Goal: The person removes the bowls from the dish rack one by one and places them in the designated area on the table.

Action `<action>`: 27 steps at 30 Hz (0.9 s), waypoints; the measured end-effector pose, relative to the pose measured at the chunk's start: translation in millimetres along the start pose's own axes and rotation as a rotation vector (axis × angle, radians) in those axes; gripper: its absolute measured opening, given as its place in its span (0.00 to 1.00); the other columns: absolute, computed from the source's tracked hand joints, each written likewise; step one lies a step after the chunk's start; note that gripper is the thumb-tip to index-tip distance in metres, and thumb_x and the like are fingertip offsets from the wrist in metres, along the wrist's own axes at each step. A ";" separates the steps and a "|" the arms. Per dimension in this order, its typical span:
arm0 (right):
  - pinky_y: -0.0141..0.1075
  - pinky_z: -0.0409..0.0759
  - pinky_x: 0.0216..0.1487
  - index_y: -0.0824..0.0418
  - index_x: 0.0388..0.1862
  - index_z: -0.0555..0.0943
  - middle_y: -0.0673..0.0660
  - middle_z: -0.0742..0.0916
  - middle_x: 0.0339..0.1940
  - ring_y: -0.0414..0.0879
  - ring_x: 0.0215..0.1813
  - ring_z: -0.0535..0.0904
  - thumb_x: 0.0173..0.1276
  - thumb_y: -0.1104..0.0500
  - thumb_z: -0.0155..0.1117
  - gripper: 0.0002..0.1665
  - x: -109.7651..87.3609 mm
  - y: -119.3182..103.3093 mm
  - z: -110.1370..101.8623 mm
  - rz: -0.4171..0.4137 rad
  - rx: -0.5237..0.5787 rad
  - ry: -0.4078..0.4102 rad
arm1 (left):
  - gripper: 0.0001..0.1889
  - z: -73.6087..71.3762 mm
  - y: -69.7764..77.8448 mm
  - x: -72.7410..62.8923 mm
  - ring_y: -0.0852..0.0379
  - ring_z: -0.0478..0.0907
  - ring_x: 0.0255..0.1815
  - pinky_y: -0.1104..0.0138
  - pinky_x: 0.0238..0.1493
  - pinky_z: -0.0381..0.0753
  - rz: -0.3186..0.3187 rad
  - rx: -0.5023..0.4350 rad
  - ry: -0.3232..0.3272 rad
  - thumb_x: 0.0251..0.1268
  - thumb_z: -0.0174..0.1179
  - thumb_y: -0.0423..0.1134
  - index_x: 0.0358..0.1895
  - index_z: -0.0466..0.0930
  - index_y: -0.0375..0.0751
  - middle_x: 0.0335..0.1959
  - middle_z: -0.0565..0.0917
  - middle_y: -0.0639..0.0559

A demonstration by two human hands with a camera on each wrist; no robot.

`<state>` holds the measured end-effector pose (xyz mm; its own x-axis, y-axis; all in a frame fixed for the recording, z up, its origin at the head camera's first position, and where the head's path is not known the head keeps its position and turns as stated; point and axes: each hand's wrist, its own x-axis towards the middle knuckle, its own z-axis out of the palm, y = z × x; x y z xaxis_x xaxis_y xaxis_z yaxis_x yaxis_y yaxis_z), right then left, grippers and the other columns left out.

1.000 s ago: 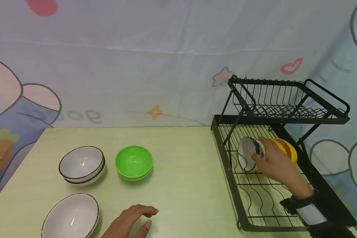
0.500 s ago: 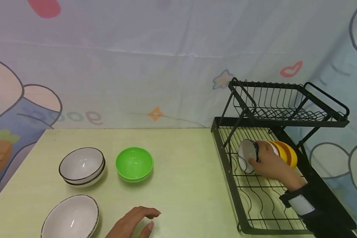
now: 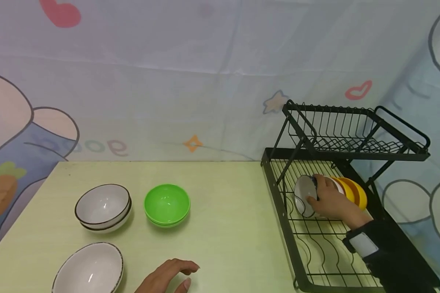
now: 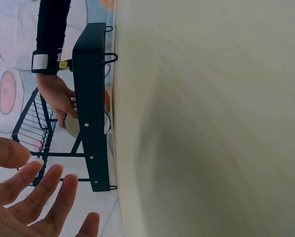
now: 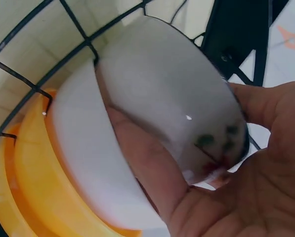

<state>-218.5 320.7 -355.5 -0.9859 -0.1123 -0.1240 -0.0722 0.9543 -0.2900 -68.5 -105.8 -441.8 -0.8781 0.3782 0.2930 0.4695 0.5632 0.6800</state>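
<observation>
One two-tier dish rack [image 3: 366,156], three dark-rimmed white bowls [image 3: 102,203] (nearest cut off), two green bowls [image 3: 167,204]. The left hand [image 3: 166,276] holds nothing, fingers loose. The right hand [image 3: 330,202] pinches one patterned bowl [image 5: 172,79] in the rack beside one plain bowl [image 5: 83,148] and two yellow bowls [image 5: 38,168]; its green print shows only at the right wrist.

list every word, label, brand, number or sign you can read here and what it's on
"ooe", roughly: faint letters on the backdrop, possibly reversed; more to their left, too blurred to read.
Yellow mark on the wrist strap: too small to read.
White patch on the strap: no legible text.
Held bowl and rack: no text seen.
</observation>
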 end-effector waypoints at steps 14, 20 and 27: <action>0.67 0.74 0.55 0.79 0.74 0.46 0.88 0.59 0.67 0.82 0.64 0.61 0.73 0.58 0.56 0.43 4.3 0.4 5.1 -0.039 -0.019 0.014 | 0.11 1.4 -2.3 0.5 0.70 0.78 0.46 0.68 0.44 0.80 -0.001 -0.024 -0.025 0.72 0.59 0.40 0.53 0.79 0.59 0.44 0.82 0.68; 0.68 0.72 0.58 0.77 0.74 0.46 0.88 0.60 0.67 0.82 0.67 0.57 0.73 0.58 0.56 0.44 3.4 -4.4 12.4 -0.034 -0.088 0.038 | 0.11 3.4 -3.2 -0.2 0.70 0.79 0.46 0.68 0.44 0.79 0.018 -0.034 -0.027 0.73 0.57 0.41 0.53 0.79 0.60 0.45 0.82 0.69; 0.70 0.70 0.59 0.75 0.75 0.47 0.87 0.61 0.67 0.82 0.68 0.56 0.72 0.55 0.60 0.46 2.2 -7.3 14.0 -0.019 -0.105 0.062 | 0.10 2.4 -4.1 0.0 0.70 0.79 0.47 0.68 0.45 0.79 0.001 -0.048 -0.061 0.74 0.56 0.42 0.54 0.79 0.58 0.46 0.82 0.68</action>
<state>-218.0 309.7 -367.0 -0.9914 -0.1162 -0.0601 -0.1029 0.9763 -0.1903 -70.2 -106.4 -446.3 -0.8699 0.4236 0.2527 0.4637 0.5275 0.7119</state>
